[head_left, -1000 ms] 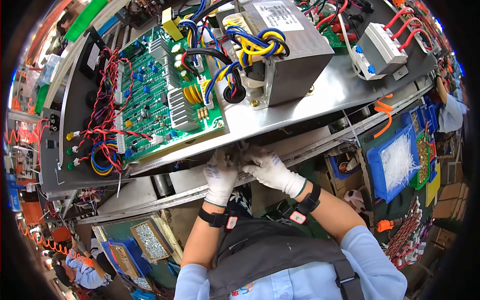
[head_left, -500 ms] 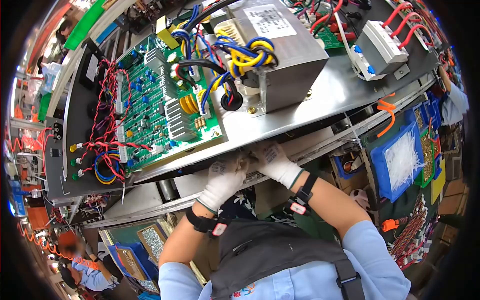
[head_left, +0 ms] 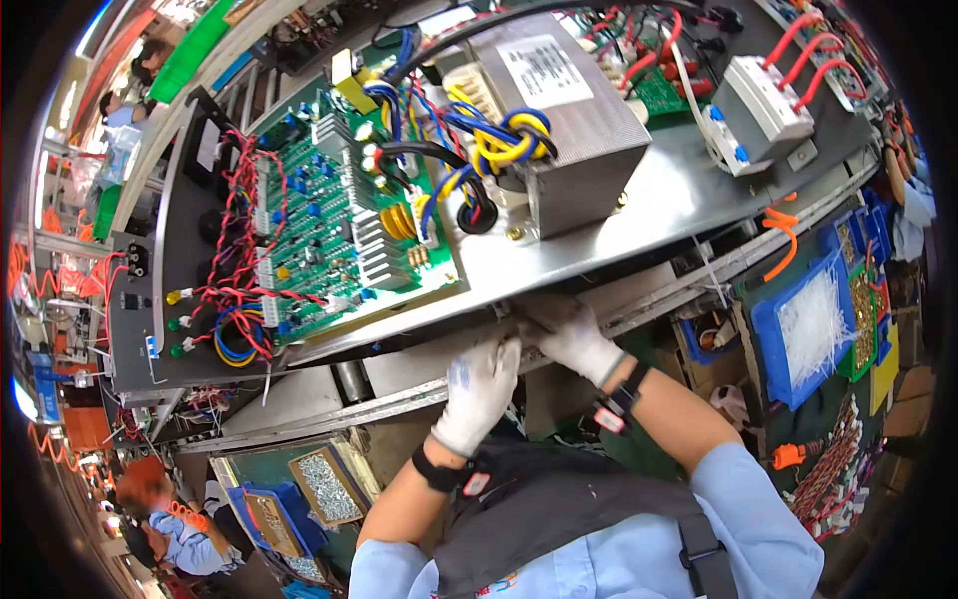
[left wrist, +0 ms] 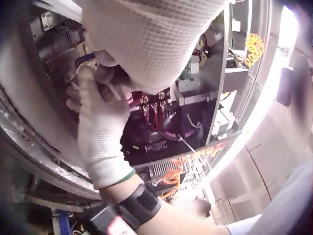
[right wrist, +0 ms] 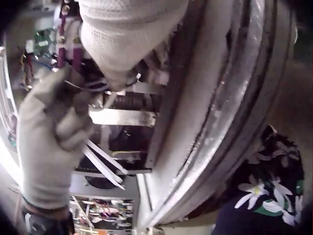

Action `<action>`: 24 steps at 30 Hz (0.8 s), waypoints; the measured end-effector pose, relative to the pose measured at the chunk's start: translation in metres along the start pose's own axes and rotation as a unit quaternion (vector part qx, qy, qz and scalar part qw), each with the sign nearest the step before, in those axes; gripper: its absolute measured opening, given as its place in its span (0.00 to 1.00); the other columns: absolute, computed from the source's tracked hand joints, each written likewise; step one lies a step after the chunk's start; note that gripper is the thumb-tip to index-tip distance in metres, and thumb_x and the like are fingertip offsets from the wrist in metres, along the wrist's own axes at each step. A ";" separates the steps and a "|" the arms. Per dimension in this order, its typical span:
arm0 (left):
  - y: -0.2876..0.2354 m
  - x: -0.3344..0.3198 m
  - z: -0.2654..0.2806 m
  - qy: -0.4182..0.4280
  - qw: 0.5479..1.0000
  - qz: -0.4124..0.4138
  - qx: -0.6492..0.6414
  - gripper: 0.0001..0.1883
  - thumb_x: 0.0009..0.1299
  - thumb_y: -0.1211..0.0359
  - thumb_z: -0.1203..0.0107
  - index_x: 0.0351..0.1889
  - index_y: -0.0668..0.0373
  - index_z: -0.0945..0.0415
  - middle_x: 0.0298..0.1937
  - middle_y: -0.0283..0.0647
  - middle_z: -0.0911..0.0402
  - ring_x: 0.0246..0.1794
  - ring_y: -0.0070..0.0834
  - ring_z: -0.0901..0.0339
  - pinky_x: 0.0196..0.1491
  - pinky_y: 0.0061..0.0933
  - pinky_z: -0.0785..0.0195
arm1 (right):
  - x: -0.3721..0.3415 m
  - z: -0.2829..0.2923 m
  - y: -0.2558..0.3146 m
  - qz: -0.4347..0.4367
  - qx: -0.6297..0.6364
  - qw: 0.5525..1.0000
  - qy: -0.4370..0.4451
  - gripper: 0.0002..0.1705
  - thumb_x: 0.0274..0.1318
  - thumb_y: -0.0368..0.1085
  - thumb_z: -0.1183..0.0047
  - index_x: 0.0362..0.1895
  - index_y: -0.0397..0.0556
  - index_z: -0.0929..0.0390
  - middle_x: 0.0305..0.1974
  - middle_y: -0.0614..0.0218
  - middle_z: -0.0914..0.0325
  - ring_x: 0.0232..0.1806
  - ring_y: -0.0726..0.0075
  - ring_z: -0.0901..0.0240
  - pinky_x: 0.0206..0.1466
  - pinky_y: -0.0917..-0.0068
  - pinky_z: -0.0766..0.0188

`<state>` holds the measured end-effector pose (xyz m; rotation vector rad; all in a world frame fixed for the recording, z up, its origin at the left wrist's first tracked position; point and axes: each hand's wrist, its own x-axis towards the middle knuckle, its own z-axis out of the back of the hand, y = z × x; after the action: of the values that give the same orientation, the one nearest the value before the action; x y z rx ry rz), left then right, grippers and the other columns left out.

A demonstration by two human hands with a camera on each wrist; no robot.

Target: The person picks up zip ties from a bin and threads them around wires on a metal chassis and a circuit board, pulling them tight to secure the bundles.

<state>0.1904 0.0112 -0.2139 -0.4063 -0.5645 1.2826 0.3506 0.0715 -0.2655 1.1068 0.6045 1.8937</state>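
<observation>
Both hands wear white knit gloves and work close together under the front edge of a metal chassis. My left hand is curled near that edge. In the right wrist view, two white cable ties stick out below the left hand. My right hand reaches beneath the chassis, its fingertips in shadow. There the right hand pinches a thin white strip, which looks like a cable tie, beside a bundle of wires. The strip's far end is hidden.
On the chassis stand a green circuit board, a large transformer and a grey breaker with red wires. A metal rail runs in front. Blue bins, one with white ties, stand at the right; trays of screws lie lower left.
My left hand has drawn back from under the chassis edge, toward the body. The right hand stays underneath, slightly farther right. The head view has shifted a little.
</observation>
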 end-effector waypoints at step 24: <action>-0.112 -0.054 0.047 -0.210 0.728 0.270 -0.594 0.16 0.76 0.61 0.51 0.52 0.64 0.30 0.25 0.29 0.31 0.20 0.11 0.41 0.22 0.13 0.49 | -0.076 0.056 0.099 -0.228 0.417 0.749 0.462 0.35 0.64 0.66 0.62 0.48 0.45 0.26 0.32 0.68 0.24 0.34 0.69 0.29 0.42 0.72 0.30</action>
<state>0.2394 -0.0697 -0.1204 -1.4507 -1.7753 1.4200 0.3770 -0.0456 -0.2006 0.2853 2.2204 1.6090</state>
